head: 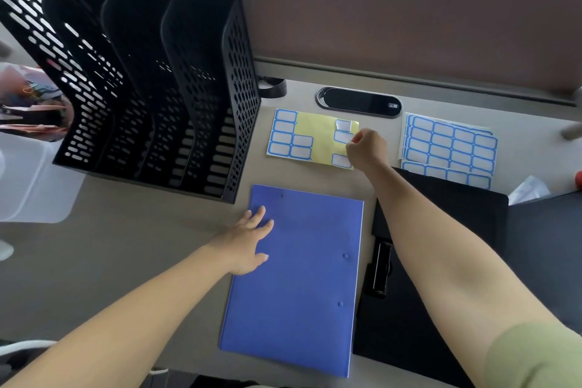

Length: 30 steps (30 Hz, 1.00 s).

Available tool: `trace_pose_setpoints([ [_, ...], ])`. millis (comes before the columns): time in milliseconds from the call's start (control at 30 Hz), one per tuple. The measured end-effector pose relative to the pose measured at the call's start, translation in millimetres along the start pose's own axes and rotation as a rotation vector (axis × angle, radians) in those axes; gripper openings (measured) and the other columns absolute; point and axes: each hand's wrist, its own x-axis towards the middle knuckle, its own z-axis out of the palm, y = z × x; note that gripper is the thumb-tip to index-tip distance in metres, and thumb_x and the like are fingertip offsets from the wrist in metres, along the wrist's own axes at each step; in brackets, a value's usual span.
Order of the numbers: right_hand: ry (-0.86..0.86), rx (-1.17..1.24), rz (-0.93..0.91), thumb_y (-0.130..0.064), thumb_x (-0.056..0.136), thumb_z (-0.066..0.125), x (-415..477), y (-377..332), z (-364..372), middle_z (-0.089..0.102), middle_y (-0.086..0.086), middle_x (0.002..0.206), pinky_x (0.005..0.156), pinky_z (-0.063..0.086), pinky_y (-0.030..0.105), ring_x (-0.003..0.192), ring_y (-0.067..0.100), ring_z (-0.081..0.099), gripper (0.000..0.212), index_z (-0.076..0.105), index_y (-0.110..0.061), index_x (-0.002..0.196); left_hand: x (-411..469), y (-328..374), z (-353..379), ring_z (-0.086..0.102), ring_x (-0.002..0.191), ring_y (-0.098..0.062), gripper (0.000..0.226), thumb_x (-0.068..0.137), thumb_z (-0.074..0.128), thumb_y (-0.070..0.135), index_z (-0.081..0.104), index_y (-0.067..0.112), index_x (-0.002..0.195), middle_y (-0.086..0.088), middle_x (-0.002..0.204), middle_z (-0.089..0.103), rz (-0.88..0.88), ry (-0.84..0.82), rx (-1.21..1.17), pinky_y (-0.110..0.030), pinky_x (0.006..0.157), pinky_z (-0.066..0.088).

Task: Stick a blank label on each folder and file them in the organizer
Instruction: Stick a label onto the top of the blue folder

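Note:
A blue folder lies flat on the desk in front of me. My left hand rests on its left edge with fingers spread flat. Behind the folder lies a partly used label sheet, yellow backing showing, with several blue-framed blank labels left. My right hand is at that sheet's right edge, fingertips pinching a label there. The black mesh organizer with several slots stands at the back left, its slots dark inside.
A stack of full label sheets lies at the right. Black folders sit right of the blue one. A black oval cable cover sits by the partition. A clear plastic box is at the far left.

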Motion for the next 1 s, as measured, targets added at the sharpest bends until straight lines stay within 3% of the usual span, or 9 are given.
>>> trace_pose_setpoints([
  [67,-0.034,0.062,0.048,-0.006,0.082,0.046,4,3,-3,0.068,0.006,0.087,0.062,0.046,0.028,0.084,0.026,0.061,0.015,0.058,-0.015,0.081,0,1,0,-0.017,0.149,-0.012,0.075,0.099,0.047,0.041,-0.002,0.035,0.155,0.012,0.158,-0.029,-0.005,0.0,0.007,-0.037,0.11,0.039],
  [133,-0.058,0.169,0.116,-0.007,0.079,0.048,10,9,-5,0.072,0.012,0.085,0.075,0.059,0.04,0.088,0.029,0.07,0.015,0.055,-0.018,0.072,-1,2,0,-0.017,0.149,-0.012,0.075,0.099,0.047,0.041,-0.002,0.035,0.155,0.012,0.158,-0.029,-0.007,0.001,0.013,-0.036,0.109,0.039],
  [200,-0.079,0.247,0.168,-0.006,0.081,0.05,14,14,-7,0.07,0.012,0.079,0.082,0.06,0.051,0.087,0.031,0.073,0.017,0.053,-0.017,0.07,-2,3,-1,-0.017,0.149,-0.012,0.075,0.099,0.047,0.042,-0.002,0.035,0.155,0.012,0.158,-0.029,-0.009,0.001,0.018,-0.035,0.108,0.04],
  [267,-0.099,0.293,0.201,-0.004,0.087,0.053,12,13,-11,0.067,0.009,0.075,0.085,0.059,0.049,0.083,0.028,0.073,0.018,0.052,-0.015,0.072,-3,4,-2,-0.017,0.149,-0.013,0.076,0.099,0.047,0.042,-0.003,0.034,0.155,0.012,0.158,-0.029,-0.013,-0.003,0.017,-0.035,0.109,0.04],
  [433,-0.084,0.446,0.312,-0.001,0.092,0.044,10,13,-10,0.066,0.013,0.075,0.069,0.057,0.035,0.065,0.021,0.067,0.02,0.052,-0.012,0.077,-4,7,-2,-0.018,0.149,-0.012,0.077,0.098,0.047,0.042,-0.004,0.034,0.155,0.012,0.158,-0.03,-0.031,-0.011,0.028,-0.036,0.106,0.043],
  [567,-0.182,0.639,0.354,-0.002,0.095,0.048,5,18,-17,0.063,0.009,0.082,0.077,0.058,0.033,0.07,0.019,0.065,0.02,0.052,-0.012,0.079,-6,10,-3,-0.018,0.149,-0.013,0.077,0.099,0.046,0.043,-0.004,0.033,0.155,0.011,0.158,-0.03,-0.046,-0.016,0.033,-0.036,0.107,0.042],
  [700,-0.225,0.756,0.381,-0.005,0.099,0.044,-1,20,-24,0.063,0.012,0.096,0.067,0.058,0.028,0.073,0.019,0.066,0.018,0.052,-0.01,0.084,-7,12,-4,-0.018,0.149,-0.013,0.075,0.1,0.044,0.044,-0.004,0.032,0.156,0.011,0.158,-0.03,-0.051,-0.025,0.023,-0.036,0.107,0.042],
  [833,-0.129,0.941,0.389,-0.008,0.101,0.043,-9,10,-41,0.066,0.014,0.111,0.066,0.06,0.03,0.08,0.023,0.074,0.013,0.052,-0.006,0.11,-4,10,-2,-0.019,0.149,-0.014,0.075,0.099,0.044,0.045,-0.004,0.032,0.156,0.011,0.158,-0.03,-0.051,-0.038,0.014,-0.039,0.111,0.039],
  [1000,-0.081,0.691,0.103,-0.023,0.098,0.059,-55,4,-55,0.066,0.001,0.108,0.054,0.046,0.025,0.068,0.013,0.073,0.012,0.052,-0.018,0.089,-3,11,1,-0.018,0.149,-0.014,0.071,0.099,0.034,0.055,0.001,0.03,0.157,0.009,0.16,-0.026,-0.048,-0.027,-0.03,-0.042,0.117,0.027],
])
